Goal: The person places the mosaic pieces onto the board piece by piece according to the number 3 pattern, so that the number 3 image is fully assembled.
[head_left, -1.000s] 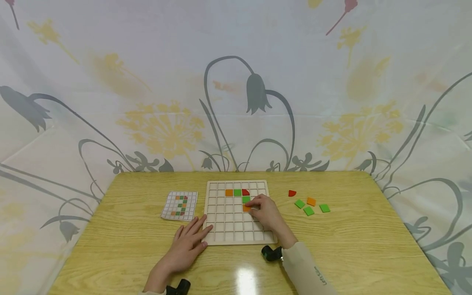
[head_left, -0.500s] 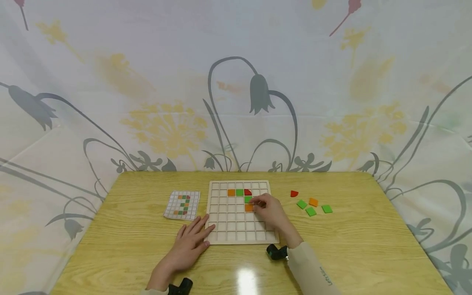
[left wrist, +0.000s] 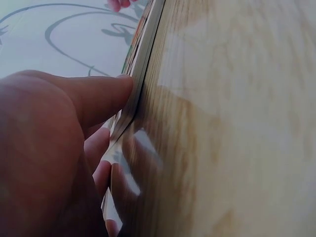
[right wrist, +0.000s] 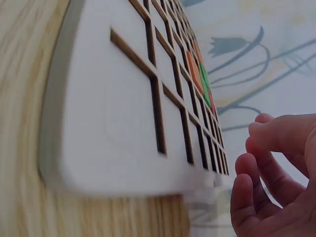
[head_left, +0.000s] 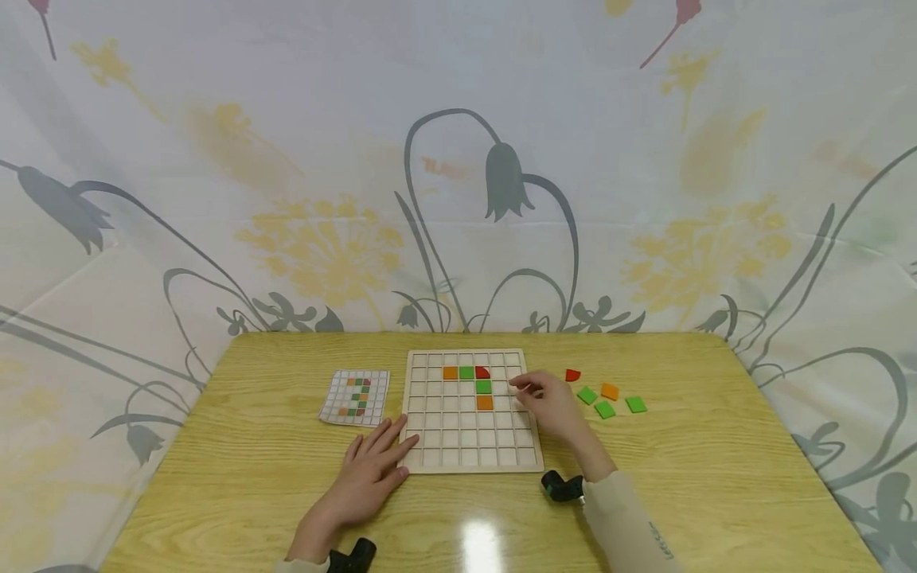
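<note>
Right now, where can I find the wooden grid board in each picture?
Head: the wooden grid board lies below centre, slightly right.
Left wrist: upper middle, nearly edge-on; its slanting edge shows.
Right wrist: large, from left to centre, its rounded corner lower left.
Shared landmark: the wood-grain tabletop beneath it.

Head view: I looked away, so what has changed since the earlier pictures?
The right hand has moved rightward off the lower orange tile, leaving it lying in the board, and is now at the board's right edge. The left hand still rests on the left edge; the loose pieces stayed put.
</note>
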`<move>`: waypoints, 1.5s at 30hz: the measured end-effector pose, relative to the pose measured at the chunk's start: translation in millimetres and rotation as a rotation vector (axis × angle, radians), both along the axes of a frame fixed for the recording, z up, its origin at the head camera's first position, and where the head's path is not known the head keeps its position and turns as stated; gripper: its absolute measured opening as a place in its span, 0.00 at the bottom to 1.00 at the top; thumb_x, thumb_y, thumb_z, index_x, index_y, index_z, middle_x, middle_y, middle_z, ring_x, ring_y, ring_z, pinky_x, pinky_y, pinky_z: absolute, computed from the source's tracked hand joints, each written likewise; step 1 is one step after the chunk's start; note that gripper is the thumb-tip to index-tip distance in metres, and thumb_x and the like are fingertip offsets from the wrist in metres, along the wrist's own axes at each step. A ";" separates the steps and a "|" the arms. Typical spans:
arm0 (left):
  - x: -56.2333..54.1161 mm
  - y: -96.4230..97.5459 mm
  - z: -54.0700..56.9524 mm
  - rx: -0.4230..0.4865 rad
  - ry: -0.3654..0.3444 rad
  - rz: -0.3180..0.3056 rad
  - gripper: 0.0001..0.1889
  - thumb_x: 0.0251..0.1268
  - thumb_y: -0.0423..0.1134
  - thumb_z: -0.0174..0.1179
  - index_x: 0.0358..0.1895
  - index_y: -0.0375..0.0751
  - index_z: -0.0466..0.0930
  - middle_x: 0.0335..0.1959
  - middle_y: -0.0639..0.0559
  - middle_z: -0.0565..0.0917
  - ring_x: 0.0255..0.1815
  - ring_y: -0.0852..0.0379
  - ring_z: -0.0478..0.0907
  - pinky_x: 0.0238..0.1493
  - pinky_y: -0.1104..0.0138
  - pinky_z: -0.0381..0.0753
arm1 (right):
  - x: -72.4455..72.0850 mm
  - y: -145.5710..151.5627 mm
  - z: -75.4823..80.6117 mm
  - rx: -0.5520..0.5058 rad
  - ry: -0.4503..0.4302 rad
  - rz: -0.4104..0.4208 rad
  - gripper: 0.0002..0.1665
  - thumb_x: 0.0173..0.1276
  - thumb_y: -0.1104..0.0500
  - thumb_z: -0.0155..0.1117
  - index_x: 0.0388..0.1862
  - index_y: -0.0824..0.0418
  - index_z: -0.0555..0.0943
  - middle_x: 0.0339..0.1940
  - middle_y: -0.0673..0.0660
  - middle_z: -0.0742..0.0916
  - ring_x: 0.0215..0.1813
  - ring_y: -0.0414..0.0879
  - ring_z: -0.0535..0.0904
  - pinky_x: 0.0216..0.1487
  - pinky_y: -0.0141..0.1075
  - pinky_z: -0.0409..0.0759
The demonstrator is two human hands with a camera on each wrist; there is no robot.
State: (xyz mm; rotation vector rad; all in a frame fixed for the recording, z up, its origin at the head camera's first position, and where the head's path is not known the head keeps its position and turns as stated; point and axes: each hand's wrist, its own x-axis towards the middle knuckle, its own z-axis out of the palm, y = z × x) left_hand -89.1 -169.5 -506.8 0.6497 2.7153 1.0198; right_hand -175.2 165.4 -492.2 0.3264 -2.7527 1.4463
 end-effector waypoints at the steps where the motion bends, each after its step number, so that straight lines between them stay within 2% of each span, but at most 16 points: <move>1: 0.0 0.0 0.2 0.001 -0.001 0.000 0.24 0.78 0.42 0.53 0.74 0.47 0.69 0.81 0.50 0.51 0.80 0.41 0.42 0.68 0.32 0.34 | -0.2 3.5 0.5 -0.004 0.002 -0.002 0.11 0.70 0.69 0.63 0.50 0.65 0.85 0.45 0.58 0.84 0.44 0.50 0.80 0.47 0.44 0.80; 9: 0.2 0.1 -0.4 0.005 0.003 0.002 0.24 0.77 0.41 0.53 0.73 0.46 0.69 0.81 0.49 0.51 0.80 0.41 0.42 0.68 0.32 0.34 | 0.8 36.3 -0.3 0.019 0.075 -0.028 0.11 0.70 0.71 0.62 0.49 0.69 0.84 0.47 0.62 0.84 0.45 0.54 0.80 0.47 0.46 0.80; 15: 0.2 0.3 0.1 0.004 0.010 0.004 0.24 0.77 0.40 0.53 0.73 0.45 0.70 0.81 0.48 0.52 0.80 0.40 0.43 0.68 0.32 0.35 | 9.0 65.5 4.6 0.064 0.053 -0.084 0.12 0.72 0.68 0.62 0.51 0.69 0.84 0.50 0.64 0.83 0.47 0.56 0.80 0.46 0.46 0.79; 21: 0.1 -0.2 -0.6 0.012 0.003 -0.003 0.24 0.78 0.41 0.53 0.74 0.46 0.69 0.81 0.49 0.51 0.80 0.41 0.42 0.68 0.32 0.34 | 16.5 95.4 5.8 0.086 0.066 -0.145 0.13 0.71 0.70 0.62 0.53 0.70 0.83 0.49 0.65 0.84 0.48 0.58 0.80 0.49 0.49 0.80; 29: 0.1 -1.3 -0.7 0.016 0.006 -0.008 0.24 0.78 0.42 0.52 0.74 0.45 0.69 0.81 0.49 0.51 0.80 0.41 0.41 0.68 0.32 0.35 | 30.4 129.3 7.4 0.159 0.071 -0.233 0.14 0.70 0.69 0.62 0.53 0.70 0.83 0.49 0.67 0.84 0.47 0.58 0.79 0.40 0.36 0.78; 34: 0.5 -1.9 0.5 0.015 0.000 -0.007 0.24 0.78 0.42 0.53 0.74 0.45 0.69 0.81 0.48 0.51 0.80 0.40 0.42 0.68 0.32 0.35 | 36.0 148.5 3.1 0.188 0.071 -0.269 0.15 0.69 0.68 0.63 0.53 0.70 0.83 0.49 0.68 0.83 0.46 0.58 0.78 0.39 0.33 0.78; 39: -0.2 -1.4 0.8 0.016 -0.002 -0.013 0.24 0.78 0.42 0.53 0.74 0.46 0.69 0.81 0.48 0.51 0.80 0.40 0.41 0.68 0.32 0.35 | 39.8 163.2 -0.6 0.210 0.029 -0.276 0.17 0.69 0.66 0.64 0.55 0.70 0.82 0.51 0.69 0.81 0.48 0.58 0.76 0.43 0.44 0.76; 45: -0.1 -1.5 0.8 0.014 0.001 -0.012 0.24 0.78 0.41 0.53 0.74 0.45 0.69 0.81 0.48 0.51 0.80 0.40 0.42 0.68 0.32 0.35 | 36.6 171.1 -4.4 0.198 -0.046 -0.191 0.22 0.72 0.61 0.64 0.61 0.72 0.78 0.57 0.74 0.76 0.52 0.63 0.73 0.50 0.57 0.71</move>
